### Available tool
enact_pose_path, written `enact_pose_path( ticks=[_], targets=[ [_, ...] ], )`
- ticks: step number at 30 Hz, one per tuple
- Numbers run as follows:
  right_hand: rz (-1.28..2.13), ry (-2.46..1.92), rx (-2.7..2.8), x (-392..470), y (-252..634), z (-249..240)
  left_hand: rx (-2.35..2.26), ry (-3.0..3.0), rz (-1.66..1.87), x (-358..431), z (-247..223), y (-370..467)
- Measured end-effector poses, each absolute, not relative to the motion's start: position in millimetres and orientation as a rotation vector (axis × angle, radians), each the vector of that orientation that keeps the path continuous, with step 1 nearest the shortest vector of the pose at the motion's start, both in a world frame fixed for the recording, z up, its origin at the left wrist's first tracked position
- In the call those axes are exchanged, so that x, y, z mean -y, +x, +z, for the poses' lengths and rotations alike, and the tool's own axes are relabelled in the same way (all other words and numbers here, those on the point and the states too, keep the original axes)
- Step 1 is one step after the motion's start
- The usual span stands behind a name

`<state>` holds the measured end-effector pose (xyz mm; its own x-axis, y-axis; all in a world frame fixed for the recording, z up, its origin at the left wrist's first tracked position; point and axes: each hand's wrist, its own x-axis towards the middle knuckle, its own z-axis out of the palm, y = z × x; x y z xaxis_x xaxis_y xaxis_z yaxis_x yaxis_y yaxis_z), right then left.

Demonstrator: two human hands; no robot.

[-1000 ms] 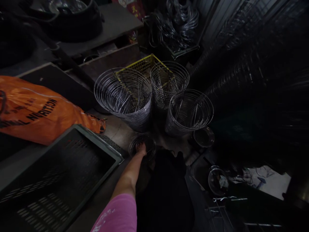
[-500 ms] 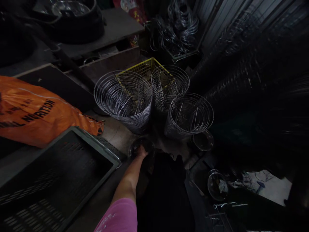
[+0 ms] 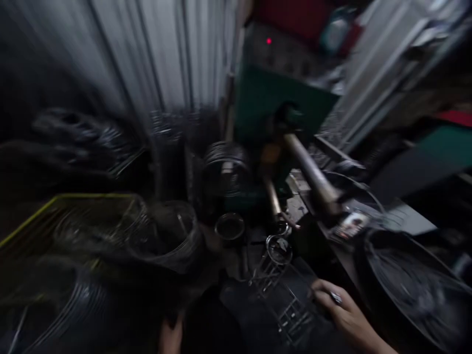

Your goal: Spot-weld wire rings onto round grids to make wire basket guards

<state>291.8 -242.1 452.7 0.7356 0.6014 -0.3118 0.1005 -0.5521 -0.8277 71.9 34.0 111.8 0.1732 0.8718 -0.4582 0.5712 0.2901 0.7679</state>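
Observation:
My right hand is at the lower right, its fingers closed around a thin dark tool with a shiny end. Left of it lies a small metal wire frame on a dark surface. My left hand shows only in part at the bottom edge, dark and blurred, so its fingers and anything in them cannot be made out. Above the wire frame is a small round metal-rimmed container. The whole view is smeared by motion.
Stacked wire rings stand at the left beside a yellow crate. A green machine with a red light and a metal bar is ahead. A large black tub holding wire sits at the right.
The view has swung to the right, bringing in the machine and black tub. My right hand has come into view with the tool. My left hand is now at the bottom edge, away from the small round container.

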Motion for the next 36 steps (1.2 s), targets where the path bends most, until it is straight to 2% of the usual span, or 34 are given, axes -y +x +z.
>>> enact_pose_path(
  ticks=[3, 7, 10, 12, 17, 21, 24, 30, 36],
  targets=[
    [0.679, -1.941, 0.533, 252.4, 278.0, 467.5, -1.335, 1.32, 0.382, -14.0, 171.3, 91.0],
    [0.672, -1.595, 0.357, 271.3, 263.8, 482.4, -0.84, 1.245, 0.543, 30.4, 285.1, 115.4],
    [0.672, -1.322, 0.078, 290.7, 259.0, 474.7, -0.544, 1.202, 0.658, 71.1, 353.6, 123.1],
    [0.713, -1.289, -0.01, 306.8, 259.2, 457.2, -0.464, 1.197, 0.648, 96.9, 376.6, 125.0],
    [0.942, -1.698, -0.133, 356.5, 260.2, 393.7, -0.476, 1.39, 0.394, 139.2, 373.5, 137.9],
    [0.743, -1.978, 0.006, 391.8, 270.7, 370.4, -0.437, 1.728, 0.192, 152.7, 363.9, 161.4],
    [0.521, -1.97, 0.175, 416.6, 292.0, 378.1, -0.493, 1.748, 0.176, 155.5, 361.9, 176.6],
    [0.153, -2.181, 0.077, 484.9, 349.6, 408.1, -0.667, 1.641, 0.219, 149.8, 363.7, 180.6],
    [0.046, -2.553, -0.3, 558.6, 419.1, 420.6, -0.88, 1.783, 0.404, 164.2, 385.1, 183.2]
  ],
)
